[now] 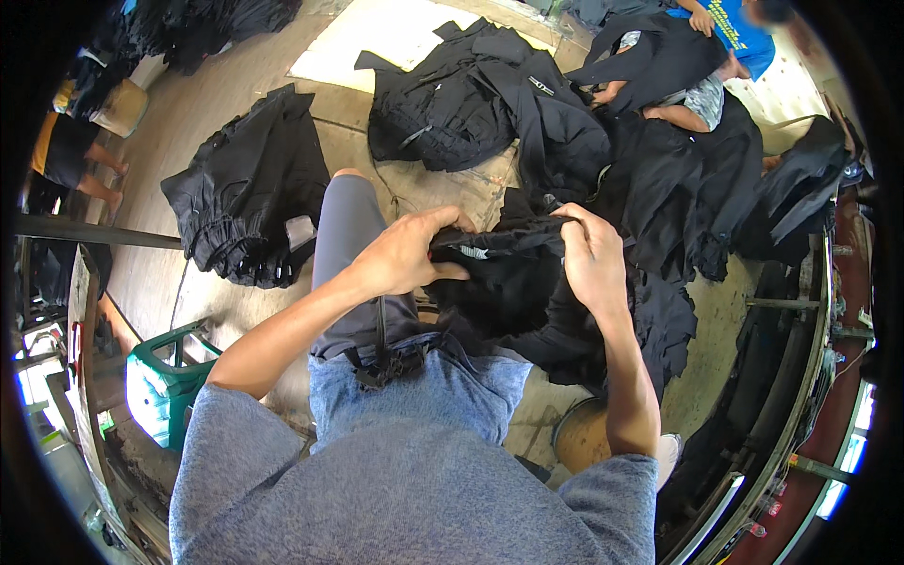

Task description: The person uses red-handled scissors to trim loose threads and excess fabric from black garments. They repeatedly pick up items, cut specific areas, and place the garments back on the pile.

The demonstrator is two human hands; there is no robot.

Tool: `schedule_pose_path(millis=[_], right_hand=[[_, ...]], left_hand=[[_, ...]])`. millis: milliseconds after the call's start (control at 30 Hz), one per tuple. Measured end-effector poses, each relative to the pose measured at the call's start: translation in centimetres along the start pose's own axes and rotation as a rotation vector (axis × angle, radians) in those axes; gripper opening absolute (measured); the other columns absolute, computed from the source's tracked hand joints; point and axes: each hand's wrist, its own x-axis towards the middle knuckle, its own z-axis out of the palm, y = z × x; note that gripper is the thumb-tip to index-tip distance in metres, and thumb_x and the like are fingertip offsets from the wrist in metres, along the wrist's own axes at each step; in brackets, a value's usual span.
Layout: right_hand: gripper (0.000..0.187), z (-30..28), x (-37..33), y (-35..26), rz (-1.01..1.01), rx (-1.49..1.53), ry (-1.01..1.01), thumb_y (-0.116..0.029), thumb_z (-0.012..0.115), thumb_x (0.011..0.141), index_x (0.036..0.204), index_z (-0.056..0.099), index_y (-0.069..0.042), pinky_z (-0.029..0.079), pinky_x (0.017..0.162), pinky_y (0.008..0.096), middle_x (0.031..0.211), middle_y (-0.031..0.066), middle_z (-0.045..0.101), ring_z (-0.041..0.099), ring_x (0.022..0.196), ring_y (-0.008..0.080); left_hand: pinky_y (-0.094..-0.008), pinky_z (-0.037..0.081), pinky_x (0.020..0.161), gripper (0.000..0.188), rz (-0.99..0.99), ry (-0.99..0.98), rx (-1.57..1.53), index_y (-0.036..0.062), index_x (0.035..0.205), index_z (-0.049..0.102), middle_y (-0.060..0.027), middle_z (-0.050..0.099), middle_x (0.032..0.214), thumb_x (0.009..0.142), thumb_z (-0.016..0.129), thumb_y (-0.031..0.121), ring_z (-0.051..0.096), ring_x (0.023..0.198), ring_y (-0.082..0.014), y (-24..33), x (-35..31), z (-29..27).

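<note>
A black garment is stretched between my hands over my lap, with a band-like edge on top and a small pale label on it. My left hand grips the left end of that edge, thumb below and fingers above. My right hand is closed on the right end. At its fingertips a small dark tip sticks out; I cannot tell whether it is a tool or part of the cloth. The garment's lower part hangs in dark folds to the right.
A pile of black garments lies on the floor at left, another ahead. At upper right a person in a blue shirt handles black cloth. A green plastic stool stands at left. Another person's legs show at far left.
</note>
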Motion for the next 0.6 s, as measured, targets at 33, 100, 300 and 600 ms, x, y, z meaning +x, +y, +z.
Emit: schedule_pose_path(millis=[33,100,300,600], right_hand=[[0.028,0.0,0.2,-0.1,-0.008,-0.002,0.025,-0.014,0.059,0.100,0.112,0.080,0.000,0.055,0.071,0.0412,0.083,0.0234,0.074,0.075,0.072,0.0339],[0.028,-0.1,0.6,-0.4,0.020,-0.017,0.047,-0.015,0.059,0.100,0.112,0.080,-0.001,0.055,0.071,0.0420,0.082,0.0235,0.074,0.075,0.072,0.0356],[0.031,-0.3,1.6,0.0,-0.012,-0.086,0.057,-0.019,0.059,0.101,0.113,0.082,-0.002,0.057,0.076,0.0444,0.086,0.0238,0.076,0.077,0.078,0.0382],[0.034,-0.7,2.0,1.6,0.001,-0.098,0.033,-0.023,0.058,0.102,0.117,0.080,-0.002,0.058,0.080,0.0445,0.093,0.0243,0.077,0.078,0.085,0.0398]], left_hand=[[-0.0473,0.059,0.094,0.064,-0.049,-0.031,0.039,0.0064,0.136,0.061,-0.0183,0.080,0.108,0.083,0.097,0.017,0.077,0.106,-0.0409,0.0,0.1,-0.1],[-0.0480,0.059,0.093,0.064,-0.158,-0.078,0.124,0.0050,0.134,0.062,-0.0192,0.079,0.103,0.081,0.098,0.016,0.077,0.105,-0.0402,0.0,0.1,-0.2],[-0.0455,0.058,0.091,0.064,-0.175,-0.032,0.175,0.0021,0.133,0.064,-0.0202,0.080,0.102,0.080,0.097,0.012,0.078,0.099,-0.0352,0.2,-0.3,0.1],[-0.0335,0.053,0.103,0.058,-0.181,-0.267,-0.327,-0.0021,0.149,0.059,-0.0108,0.075,0.125,0.099,0.083,0.014,0.069,0.113,-0.0177,0.1,-0.3,-1.7]])
